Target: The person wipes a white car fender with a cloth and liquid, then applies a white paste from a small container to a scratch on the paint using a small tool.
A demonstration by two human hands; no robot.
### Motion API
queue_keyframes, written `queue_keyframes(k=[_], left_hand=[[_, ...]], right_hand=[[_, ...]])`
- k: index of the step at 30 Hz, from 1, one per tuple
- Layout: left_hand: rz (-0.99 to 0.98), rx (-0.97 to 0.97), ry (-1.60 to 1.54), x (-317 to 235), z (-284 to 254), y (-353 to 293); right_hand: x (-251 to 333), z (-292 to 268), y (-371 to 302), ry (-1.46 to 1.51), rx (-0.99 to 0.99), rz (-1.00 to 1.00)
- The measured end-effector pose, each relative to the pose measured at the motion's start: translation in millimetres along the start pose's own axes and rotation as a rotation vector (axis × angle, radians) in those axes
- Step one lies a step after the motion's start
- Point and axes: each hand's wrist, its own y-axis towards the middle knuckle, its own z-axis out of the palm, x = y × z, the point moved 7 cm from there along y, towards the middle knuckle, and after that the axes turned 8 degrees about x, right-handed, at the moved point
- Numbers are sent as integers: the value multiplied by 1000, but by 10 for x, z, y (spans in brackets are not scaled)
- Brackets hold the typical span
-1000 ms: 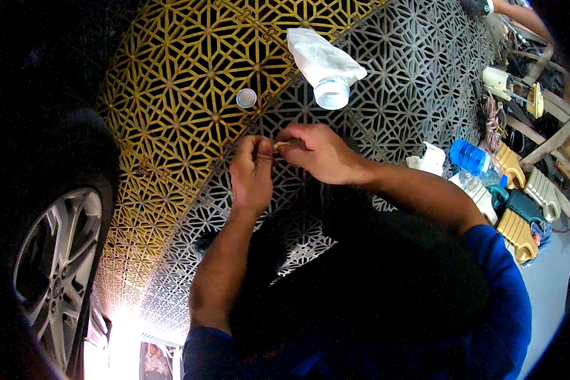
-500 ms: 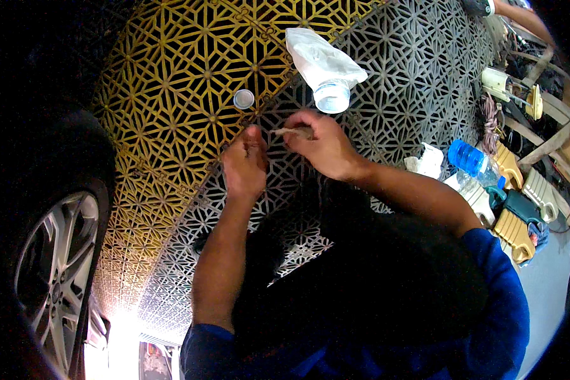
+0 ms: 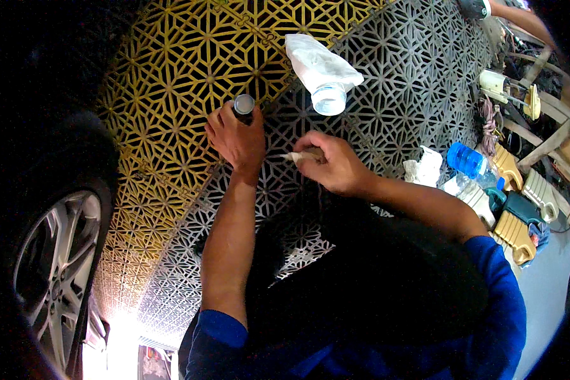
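Observation:
My left hand [image 3: 237, 136] reaches over the mat, its fingers and thumb apart on either side of a small round container with a pale top [image 3: 244, 104]. A dark gap shows between palm and container; whether the fingertips touch it is hard to see. My right hand [image 3: 335, 163] pinches a small pale beige scrap [image 3: 304, 156], perhaps paper or cloth, with a thin tip pointing left. Beyond that hand lies a white, crumpled plastic bottle-like piece [image 3: 323, 66], its round open end toward me.
A yellow and grey lattice floor mat [image 3: 392, 95] lies beneath everything. At the left stands a car wheel [image 3: 60, 272]. On the right are a blue-and-clear bottle [image 3: 467, 161], white crumpled material [image 3: 424, 168], beige plastic pieces [image 3: 515, 237] and a wooden frame [image 3: 554, 142].
My left hand has moved forward and slightly left to the round container, its fingers spreading. My right hand has come nearer to me with the pale scrap still pinched.

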Motion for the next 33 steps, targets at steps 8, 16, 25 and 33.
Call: queue_keyframes(k=[8,16,25,33], left_hand=[[97,0,-306,-525,-1310,-46],[391,-187,-411,-1335,-2931,-77],[459,-301,-483,-1682,-3569,-231],[504,-349,-500,-1660,-3768,-301]], right_hand=[[1762,-569,-627,-322,-242,-605],[3114,-794,-1027,-501,-306,-806],[3922,-632,-1464,-853,-234,-891],[4118,-444,-1521,-999,-149,-902]])
